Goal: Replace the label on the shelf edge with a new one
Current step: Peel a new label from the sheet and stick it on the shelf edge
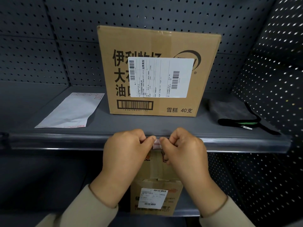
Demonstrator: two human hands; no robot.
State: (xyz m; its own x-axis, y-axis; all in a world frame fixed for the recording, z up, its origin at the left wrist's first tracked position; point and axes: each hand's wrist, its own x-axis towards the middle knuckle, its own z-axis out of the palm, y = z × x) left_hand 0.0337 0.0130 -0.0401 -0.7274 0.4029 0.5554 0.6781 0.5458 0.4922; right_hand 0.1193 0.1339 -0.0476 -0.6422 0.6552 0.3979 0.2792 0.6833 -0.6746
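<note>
White-and-red paper label pinched at the shelf edge, left hand on its left side, right hand on its right, both curled into loose fists with thumb and forefinger closed narrow on the slip. Sitting in or right against the clear plastic label strip along the front lip of the grey shelf, roughly at mid-width. Can't tell whether going in or coming out, or whether old or new.

Looks thin and floppy, basically weightless, easy to crease or tear if tugged from one corner. Best held by both top corners like this and slid along the channel evenly, since the strip probably grips it a bit.

Further out: cardboard carton with a shipping sticker standing just behind the hands, white envelope lying flat off to the left, folded dark cloth with a green stripe off to the right, all well apart from the label. Smaller cardboard box down on the shelf below, between the beige sleeves.
</note>
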